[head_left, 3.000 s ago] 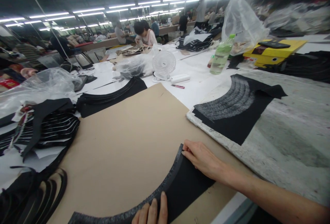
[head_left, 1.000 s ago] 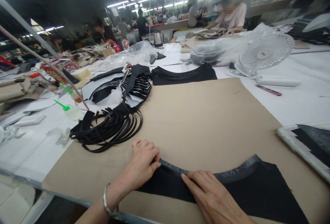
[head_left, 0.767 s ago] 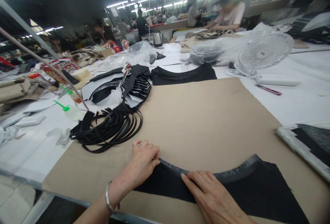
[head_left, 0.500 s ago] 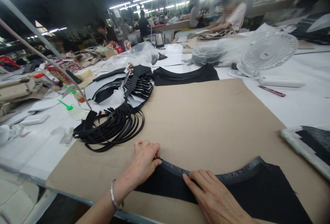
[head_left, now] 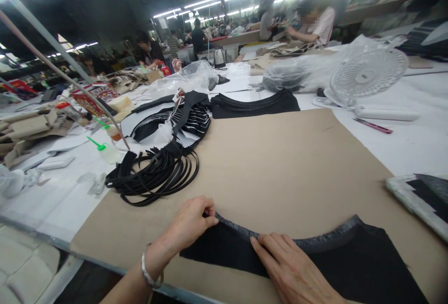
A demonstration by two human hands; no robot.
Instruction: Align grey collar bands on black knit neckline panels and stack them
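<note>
A black fabric panel point(head_left: 353, 257) with a curved upper edge lies on a brown board near the front of the table. Along that curve runs a grey, speckled strip point(head_left: 329, 243). At the panel's left end, my left hand point(head_left: 191, 220) pinches the edge between thumb and fingertips; a silver bangle circles its wrist. My right hand point(head_left: 287, 262) rests flat on the middle of the panel, thumb out to the left and fingertips along the strip. Part of the panel is hidden under both hands.
The brown board point(head_left: 280, 164) carries a coil of black strips point(head_left: 154, 178) and stacked black panels point(head_left: 255, 104). Beyond are a white fan point(head_left: 367, 75), a pink cutter knife point(head_left: 373, 125) and green-nozzled bottles point(head_left: 108, 152). A white-edged tray point(head_left: 416, 206) sits right. Several people work farther back.
The view has shifted slightly. My left hand's fingers have curled in more at the panel's left end. My right hand stays on the middle of the panel.
</note>
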